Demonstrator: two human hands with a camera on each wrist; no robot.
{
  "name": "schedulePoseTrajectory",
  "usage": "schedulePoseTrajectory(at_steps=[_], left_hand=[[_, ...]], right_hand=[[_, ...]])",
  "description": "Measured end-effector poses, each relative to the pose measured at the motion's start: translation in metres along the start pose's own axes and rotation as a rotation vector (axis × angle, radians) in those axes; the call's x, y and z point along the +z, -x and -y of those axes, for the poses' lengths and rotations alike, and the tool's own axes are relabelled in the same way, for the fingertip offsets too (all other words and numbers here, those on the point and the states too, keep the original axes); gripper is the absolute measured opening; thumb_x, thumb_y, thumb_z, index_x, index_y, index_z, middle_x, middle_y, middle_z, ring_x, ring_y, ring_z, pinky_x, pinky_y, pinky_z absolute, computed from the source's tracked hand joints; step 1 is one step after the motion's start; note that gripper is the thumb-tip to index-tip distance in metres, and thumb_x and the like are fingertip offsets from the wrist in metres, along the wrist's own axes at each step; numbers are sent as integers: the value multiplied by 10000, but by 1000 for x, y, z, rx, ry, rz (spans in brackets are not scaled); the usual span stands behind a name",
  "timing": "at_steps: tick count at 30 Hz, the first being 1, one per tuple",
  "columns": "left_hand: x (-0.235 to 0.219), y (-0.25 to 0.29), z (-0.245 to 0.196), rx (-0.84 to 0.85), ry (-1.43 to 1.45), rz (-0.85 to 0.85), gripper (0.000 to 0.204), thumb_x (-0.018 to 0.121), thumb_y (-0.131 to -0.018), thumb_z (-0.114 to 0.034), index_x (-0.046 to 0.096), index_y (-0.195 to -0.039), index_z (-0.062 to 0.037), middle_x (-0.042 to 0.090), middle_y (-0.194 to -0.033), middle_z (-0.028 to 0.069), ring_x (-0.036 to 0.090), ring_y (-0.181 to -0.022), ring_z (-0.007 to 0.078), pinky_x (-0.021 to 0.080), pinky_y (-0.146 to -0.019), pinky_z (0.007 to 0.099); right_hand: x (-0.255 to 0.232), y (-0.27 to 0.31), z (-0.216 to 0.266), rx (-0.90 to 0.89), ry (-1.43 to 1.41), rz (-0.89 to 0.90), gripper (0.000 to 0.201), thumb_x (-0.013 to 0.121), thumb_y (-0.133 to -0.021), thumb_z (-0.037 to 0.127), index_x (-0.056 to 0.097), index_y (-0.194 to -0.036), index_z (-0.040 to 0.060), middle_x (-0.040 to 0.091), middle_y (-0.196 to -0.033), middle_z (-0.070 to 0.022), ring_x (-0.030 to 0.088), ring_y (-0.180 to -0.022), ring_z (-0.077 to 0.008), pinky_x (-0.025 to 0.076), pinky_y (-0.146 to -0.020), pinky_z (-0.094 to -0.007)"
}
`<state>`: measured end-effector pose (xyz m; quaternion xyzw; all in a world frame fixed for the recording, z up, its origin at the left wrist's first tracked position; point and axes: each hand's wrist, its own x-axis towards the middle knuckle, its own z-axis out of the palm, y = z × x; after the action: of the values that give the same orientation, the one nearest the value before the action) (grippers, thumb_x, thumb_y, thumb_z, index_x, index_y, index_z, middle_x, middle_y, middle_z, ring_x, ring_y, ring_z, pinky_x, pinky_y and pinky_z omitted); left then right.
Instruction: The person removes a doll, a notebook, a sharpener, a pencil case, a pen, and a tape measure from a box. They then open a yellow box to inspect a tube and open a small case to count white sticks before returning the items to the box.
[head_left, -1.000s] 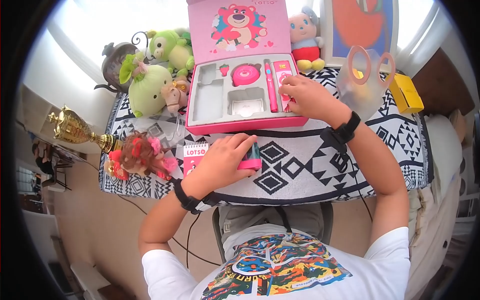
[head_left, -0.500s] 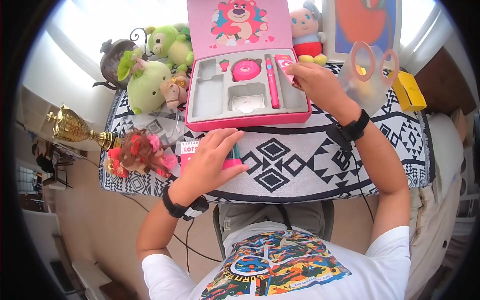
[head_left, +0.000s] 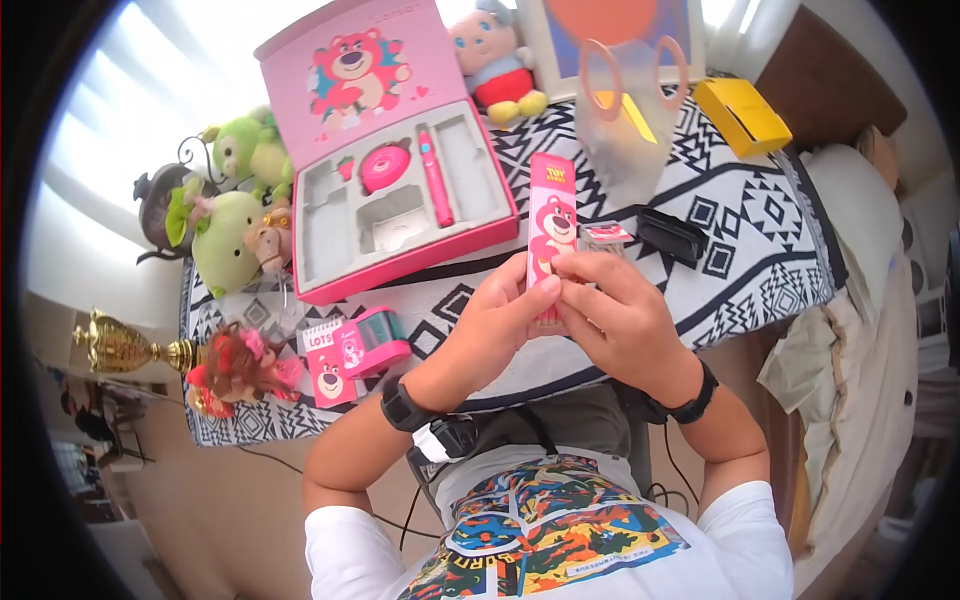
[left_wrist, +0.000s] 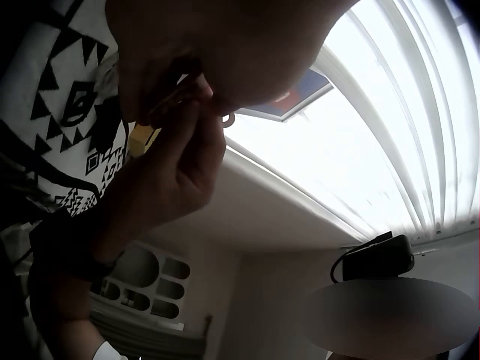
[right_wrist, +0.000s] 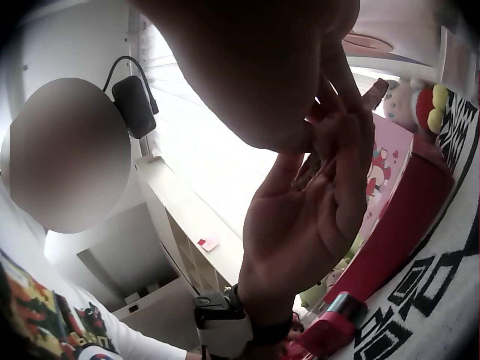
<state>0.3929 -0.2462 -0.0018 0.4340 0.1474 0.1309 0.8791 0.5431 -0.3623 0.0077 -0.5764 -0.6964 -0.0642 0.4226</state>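
Observation:
Both hands meet at a slim pink box (head_left: 553, 215) with a bear and "TOY STORY" printed on it, held upright over the front of the table. My left hand (head_left: 497, 328) grips its lower left side, thumb across the front. From the right, my right hand (head_left: 622, 318) pinches the lower part with curled fingers. To the left stands an open pink gift box (head_left: 410, 258) with a grey insert that holds a pink pen (head_left: 436, 180) and a round pink item (head_left: 385, 168). In the right wrist view, the left hand (right_wrist: 304, 217) shows its palm side.
A Lotso notepad (head_left: 328, 375) and a pink sharpener-like item (head_left: 375, 340) lie at front left, beside a doll (head_left: 245, 370) and gold trophy (head_left: 130, 345). Plush toys (head_left: 225, 240) line the back left. A clear bag (head_left: 625, 130), black case (head_left: 672, 236) and yellow box (head_left: 742, 115) are at right.
My right hand has lifted the slim box out of the gift box and brought it forward. My left hand has left the notepad and sharpener-like item to join it. The head view has turned right.

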Motion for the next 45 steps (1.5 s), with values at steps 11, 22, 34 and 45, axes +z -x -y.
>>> schedulePoseTrajectory(at_steps=[11,22,34,45], left_hand=[[-14,-16,26,-115,-49,-271,339,474,-1070,-163,487,-1364,5,659,-1200,162,721,-999,259,632,-845,368],[-25,-76,36,-148,-306,-367,292,535,-1056,-207,523,-1295,-41,653,-1102,64,686,-918,188,590,-774,343],[-12,-101,15,-67,-1381,-458,912,597,-982,-449,215,-1469,222,701,-771,236,716,-608,353,599,-585,422],[-36,-7,-74,158,-1552,-263,388,729,-885,-395,727,-857,-8,704,-744,164,685,-696,366,541,-683,449]], right_hand=[[-23,41,-64,214,116,59,513,782,-746,73,641,-1239,85,559,-1373,-117,518,-1263,-343,424,-1075,-458],[2,37,-105,-2,357,203,354,709,-783,74,664,-1134,72,657,-1163,-88,608,-1122,-268,420,-1080,-446],[-26,16,-107,159,166,286,493,787,-781,106,628,-1245,57,609,-1288,-135,541,-1261,-346,425,-1079,-451],[36,-124,-75,66,49,410,317,713,-888,229,670,-1155,63,675,-1126,-131,642,-1071,-314,513,-919,-416]])
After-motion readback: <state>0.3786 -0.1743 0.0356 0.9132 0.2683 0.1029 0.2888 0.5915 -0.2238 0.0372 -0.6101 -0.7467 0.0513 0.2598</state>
